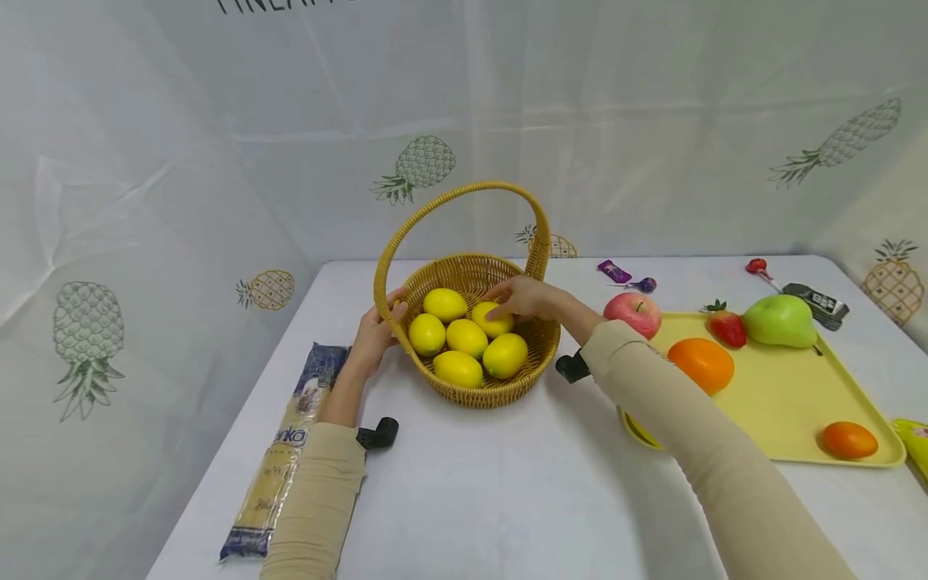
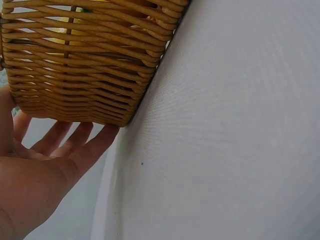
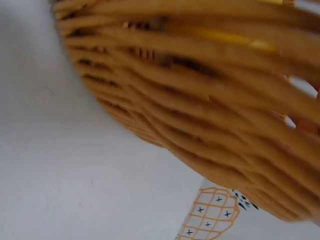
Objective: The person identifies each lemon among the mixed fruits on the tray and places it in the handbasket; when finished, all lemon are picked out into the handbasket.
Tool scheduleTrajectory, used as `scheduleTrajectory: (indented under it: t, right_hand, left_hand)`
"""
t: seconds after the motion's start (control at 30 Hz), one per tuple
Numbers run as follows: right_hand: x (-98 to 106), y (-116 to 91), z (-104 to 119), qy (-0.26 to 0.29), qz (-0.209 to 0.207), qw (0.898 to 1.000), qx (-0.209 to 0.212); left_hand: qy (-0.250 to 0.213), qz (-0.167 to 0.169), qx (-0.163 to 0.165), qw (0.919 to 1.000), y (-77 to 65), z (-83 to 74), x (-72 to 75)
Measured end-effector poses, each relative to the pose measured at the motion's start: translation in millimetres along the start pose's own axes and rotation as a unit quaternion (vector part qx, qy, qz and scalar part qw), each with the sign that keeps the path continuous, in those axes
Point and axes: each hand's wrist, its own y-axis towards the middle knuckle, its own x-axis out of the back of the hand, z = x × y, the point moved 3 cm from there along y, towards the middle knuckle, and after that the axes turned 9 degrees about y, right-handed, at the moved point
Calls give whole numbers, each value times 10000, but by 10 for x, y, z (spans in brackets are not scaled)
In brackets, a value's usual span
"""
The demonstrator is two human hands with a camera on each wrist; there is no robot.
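A wicker basket (image 1: 500, 395) with a tall arched handle stands on the white table, holding several yellow lemons (image 1: 458, 369). My left hand (image 1: 373, 338) holds the basket's left side. In the left wrist view, that hand's fingers (image 2: 95, 145) spread against the outside of the woven wall. Reaching over the right rim, my right hand (image 1: 528, 296) pinches a lemon (image 1: 491, 321) at the back right of the pile. In the right wrist view the basket wall (image 3: 200, 115) covers most of that hand, and only bits of skin show through the weave.
Left of the basket lies a long pack of pasta (image 1: 279, 459). On the right, a yellow tray (image 1: 783, 395) bears an orange (image 1: 702, 364), strawberry (image 1: 727, 329), pear (image 1: 781, 321) and small orange fruit (image 1: 850, 440). An apple (image 1: 633, 314) and lollipop (image 1: 644, 284) are near the basket.
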Motion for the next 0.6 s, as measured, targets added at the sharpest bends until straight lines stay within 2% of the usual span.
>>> scheduleTrajectory:
  t: [0.17,0.4,0.6]
  right_hand:
    - [74,-85,55,135,218,9996,75]
    - [353,-324,82,714,994,9909,570]
    - [609,-738,-8,650,952,9882,1013]
  left_hand:
    - [-84,79,52,9999,6,-1,-4]
    - [-45,56,3,10000,0,-15,5]
    - [122,-40,-56,9999,-22,-23,3]
